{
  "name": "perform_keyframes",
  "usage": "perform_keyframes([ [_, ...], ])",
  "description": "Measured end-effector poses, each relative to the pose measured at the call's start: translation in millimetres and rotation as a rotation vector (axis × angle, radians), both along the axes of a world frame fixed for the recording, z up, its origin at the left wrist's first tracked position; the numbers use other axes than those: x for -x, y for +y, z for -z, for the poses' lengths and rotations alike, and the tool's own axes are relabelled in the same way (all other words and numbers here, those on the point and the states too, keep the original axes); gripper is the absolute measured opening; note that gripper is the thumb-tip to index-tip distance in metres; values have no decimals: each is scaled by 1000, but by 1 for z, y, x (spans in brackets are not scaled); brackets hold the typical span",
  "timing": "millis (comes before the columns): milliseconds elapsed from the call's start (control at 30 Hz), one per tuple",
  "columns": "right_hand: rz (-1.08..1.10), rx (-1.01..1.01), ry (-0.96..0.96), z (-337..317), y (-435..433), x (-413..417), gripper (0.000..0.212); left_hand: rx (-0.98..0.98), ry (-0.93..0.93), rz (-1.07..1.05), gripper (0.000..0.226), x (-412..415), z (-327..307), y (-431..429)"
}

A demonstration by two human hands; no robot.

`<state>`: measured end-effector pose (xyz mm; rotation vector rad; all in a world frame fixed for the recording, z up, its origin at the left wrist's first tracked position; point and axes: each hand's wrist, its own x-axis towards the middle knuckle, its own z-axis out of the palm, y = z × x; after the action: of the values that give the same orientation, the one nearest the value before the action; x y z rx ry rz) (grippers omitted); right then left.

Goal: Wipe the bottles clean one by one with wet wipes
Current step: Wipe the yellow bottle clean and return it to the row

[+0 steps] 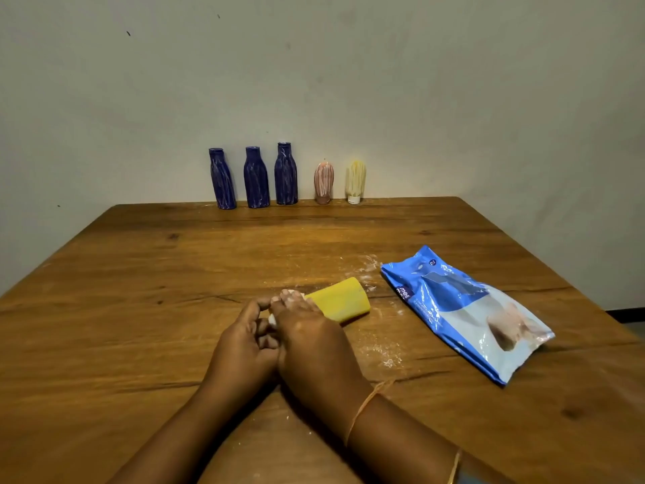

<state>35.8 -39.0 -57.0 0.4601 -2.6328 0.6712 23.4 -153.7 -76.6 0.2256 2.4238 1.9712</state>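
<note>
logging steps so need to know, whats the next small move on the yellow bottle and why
Probably draw the right hand along the lying yellow plastic bottle toward its far end: it and the left hand are bunched at the near end, the rest uncovered.

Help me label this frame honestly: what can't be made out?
Head view:
- Near end of lying bottle: hidden by right hand.
- Between the hands, white bit: wipe or cap, cannot tell.
- Grip of left hand: fingers half hidden by the right.
- Print on pack: too small.
</note>
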Motion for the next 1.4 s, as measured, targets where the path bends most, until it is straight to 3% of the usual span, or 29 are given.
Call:
perform_keyframes([
  [233,54,-77,0,5,39,15,50,-66,-41,-6,57,-2,-3,5],
  [433,237,-2,-22,4,61,32,40,-65,-35,-16,57,-3,-6,6],
  [633,-34,33,26,6,3,-5,55,-39,25,-43,62,-4,-9,5],
  [767,-76,9,47,8,16,0,47,-77,-12,-33,60,-6,-11,5],
  [900,121,3,-24,12,60,21,45,-122,-56,-31,59,-4,-9,6],
  [1067,326,36,-94,10,76,28,44,-37,12,-20,62,-4,-8,5],
  [1233,112,35,0,11,27,3,46,-57,-11,-19,65,-5,-9,5],
  [1400,-143,-58,90,10,3,-13,53,51,79,-64,60,-3,-9,4],
])
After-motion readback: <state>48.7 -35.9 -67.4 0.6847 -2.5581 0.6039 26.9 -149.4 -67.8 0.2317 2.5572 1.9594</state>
